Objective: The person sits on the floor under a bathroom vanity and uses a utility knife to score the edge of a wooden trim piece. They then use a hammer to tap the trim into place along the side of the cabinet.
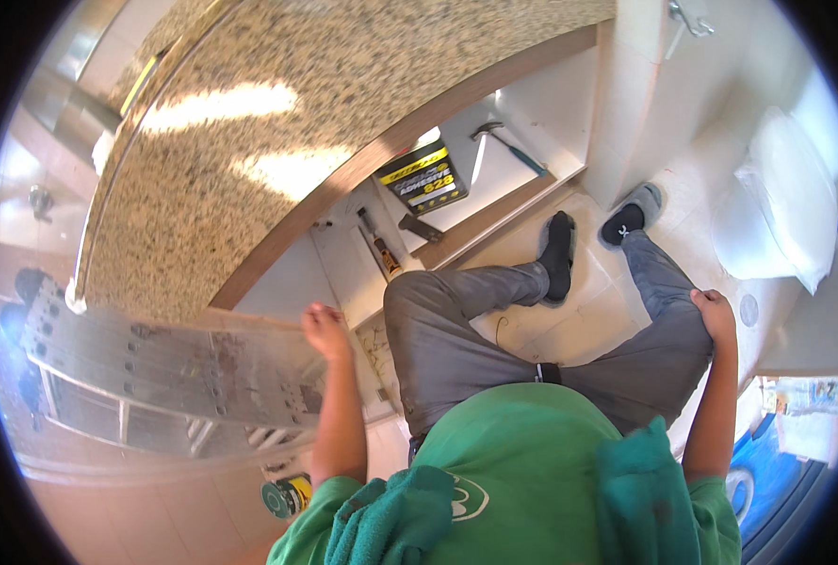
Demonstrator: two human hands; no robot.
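Note:
My left hand [325, 330] hangs open with loosely bent fingers beside the cabinet's front and my left knee, and nothing shows in it. My right hand [714, 315] is curled over my right knee. The open low cabinet [555, 94] under the speckled stone counter [211, 56] holds a black and yellow tin [419, 169], a hammer [511, 149] with a teal handle, a dark block-like piece [420, 228] and a slim orange-and-black tool [385, 254].
A translucent grey panel [174, 377] with dark spots and pale bars stands at the left, with a green-lidded tub [287, 494] below it. A white plastic-covered fixture [777, 198] is at the right. A tap-like fitting [692, 19] sits at the top right. Blue sheeting [763, 471] lies at the lower right.

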